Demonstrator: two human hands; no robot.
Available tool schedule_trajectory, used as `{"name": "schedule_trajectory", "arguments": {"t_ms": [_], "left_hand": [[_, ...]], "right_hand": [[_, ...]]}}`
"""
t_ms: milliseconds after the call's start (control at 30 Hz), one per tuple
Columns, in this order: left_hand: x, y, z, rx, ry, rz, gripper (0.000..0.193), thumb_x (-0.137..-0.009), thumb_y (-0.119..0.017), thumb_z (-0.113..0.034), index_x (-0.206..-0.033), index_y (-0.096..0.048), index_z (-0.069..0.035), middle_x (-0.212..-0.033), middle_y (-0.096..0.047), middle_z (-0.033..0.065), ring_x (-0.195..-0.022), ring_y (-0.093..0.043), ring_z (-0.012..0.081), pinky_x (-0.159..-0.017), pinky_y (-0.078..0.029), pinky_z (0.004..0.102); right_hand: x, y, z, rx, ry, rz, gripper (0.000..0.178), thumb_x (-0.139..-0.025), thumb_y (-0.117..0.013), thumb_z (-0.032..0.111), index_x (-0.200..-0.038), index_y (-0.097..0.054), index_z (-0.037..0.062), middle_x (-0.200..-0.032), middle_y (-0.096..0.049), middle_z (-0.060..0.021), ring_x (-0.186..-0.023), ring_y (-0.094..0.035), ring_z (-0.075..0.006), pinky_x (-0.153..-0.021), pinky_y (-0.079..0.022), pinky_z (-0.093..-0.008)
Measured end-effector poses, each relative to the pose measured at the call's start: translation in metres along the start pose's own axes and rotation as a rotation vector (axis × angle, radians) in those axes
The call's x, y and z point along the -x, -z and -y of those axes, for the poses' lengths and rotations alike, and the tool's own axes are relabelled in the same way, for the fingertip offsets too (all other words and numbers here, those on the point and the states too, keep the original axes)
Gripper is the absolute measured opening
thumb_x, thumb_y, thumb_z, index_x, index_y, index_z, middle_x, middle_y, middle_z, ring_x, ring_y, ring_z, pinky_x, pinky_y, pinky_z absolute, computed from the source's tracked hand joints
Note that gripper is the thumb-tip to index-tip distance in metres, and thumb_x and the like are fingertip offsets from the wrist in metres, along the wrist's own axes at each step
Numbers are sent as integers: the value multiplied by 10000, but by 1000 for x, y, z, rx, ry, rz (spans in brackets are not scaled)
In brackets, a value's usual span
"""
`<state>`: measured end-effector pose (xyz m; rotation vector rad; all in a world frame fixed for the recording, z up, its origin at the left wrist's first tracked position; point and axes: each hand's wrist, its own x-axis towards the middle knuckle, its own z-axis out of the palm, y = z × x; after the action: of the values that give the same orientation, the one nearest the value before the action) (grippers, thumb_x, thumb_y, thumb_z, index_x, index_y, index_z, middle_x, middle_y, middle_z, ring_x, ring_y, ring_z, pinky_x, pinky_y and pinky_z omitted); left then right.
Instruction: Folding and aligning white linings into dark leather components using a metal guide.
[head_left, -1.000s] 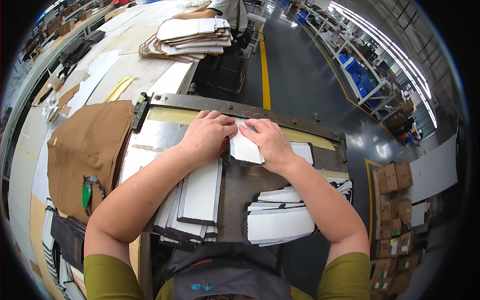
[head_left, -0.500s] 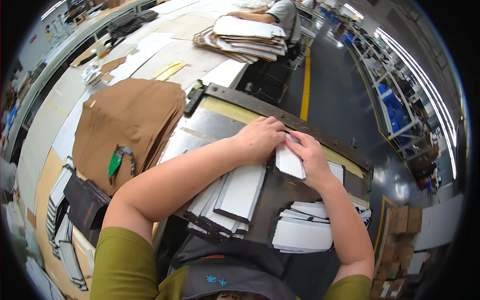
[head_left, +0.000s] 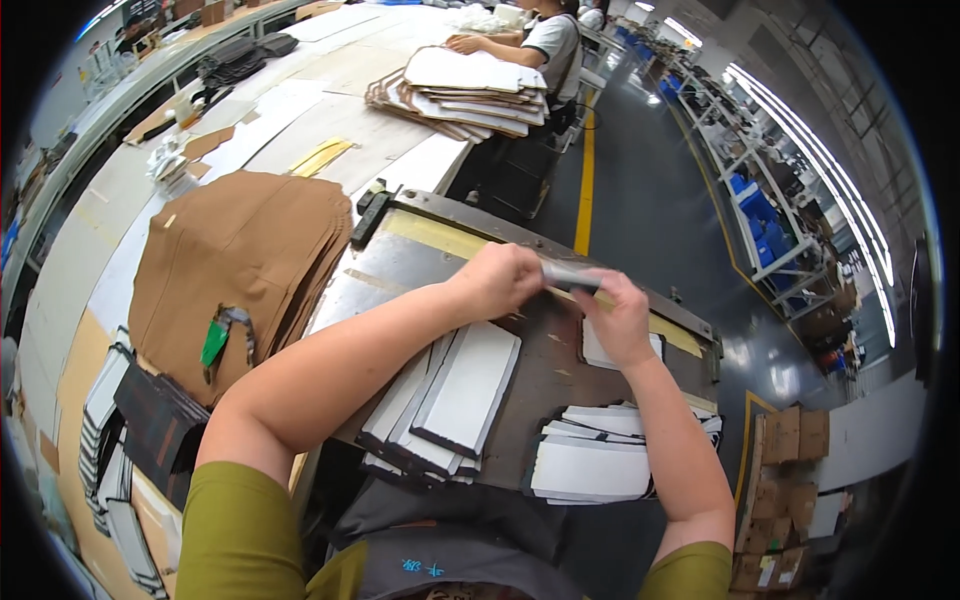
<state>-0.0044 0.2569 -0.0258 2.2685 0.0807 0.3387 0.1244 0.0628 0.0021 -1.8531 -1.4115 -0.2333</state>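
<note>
Above the far part of the metal work plate point(head_left: 405, 262), a small white panel point(head_left: 568, 273) is held between my two hands, smeared by motion and seen nearly edge-on. My left hand point(head_left: 500, 275) is closed on its left end. My right hand point(head_left: 622, 315) pinches its right end between thumb and fingers. Beneath my right hand another white, black-edged panel point(head_left: 600, 347) lies on the plate. A stack of white panels with black edges point(head_left: 470, 385) sits by my left forearm. A second, fanned stack point(head_left: 590, 468) lies near my right forearm, at the plate's near edge.
Left of the plate lies a pile of brown sheets point(head_left: 230, 250) with a green-handled tool point(head_left: 214, 342) on it. Dark panels point(head_left: 160, 410) rest nearer me. Farther off, a person point(head_left: 550, 45) works beside stacked white boards point(head_left: 465, 75). Cardboard boxes point(head_left: 790, 435) stand at right.
The white panel has been lifted from the plate and turned between my hands, now nearly edge-on. My hands stand farther apart, and the panel lying under my right hand shows more. The view has shifted slightly.
</note>
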Motion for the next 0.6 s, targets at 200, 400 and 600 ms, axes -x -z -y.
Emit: {"name": "schedule_trajectory", "arguments": {"t_ms": [200,400,600], "left_hand": [[2,17,-25,-228,-278,-719,700,-835,-775,-216,-1444,-463,-64,-1320,-560,171,-1130,-597,319,-1018,-462,393],[7,-6,-1,-380,-486,-10,365,-817,-705,-116,-1181,-678,-141,-1372,-577,100,-1238,-552,310,-1073,-422,409],[8,-3,-9,-366,-440,24,367,-795,-681,-45,-1141,-712,-161,-1262,-635,70,-1245,-556,276,-1077,-417,407]], "right_hand": [[-24,40,23,183,77,-195,105,-778,-756,36,-846,-681,63,-828,-692,-77,-819,-651,-265,-777,-508,-356],[-9,13,51,47,44,291,83,-778,-749,41,-836,-698,72,-832,-712,-72,-887,-666,-245,-824,-487,-355],[-6,25,25,-183,-233,556,291,-802,-793,103,-1072,-711,28,-1144,-711,-126,-1099,-653,-260,-989,-479,-340]]}}
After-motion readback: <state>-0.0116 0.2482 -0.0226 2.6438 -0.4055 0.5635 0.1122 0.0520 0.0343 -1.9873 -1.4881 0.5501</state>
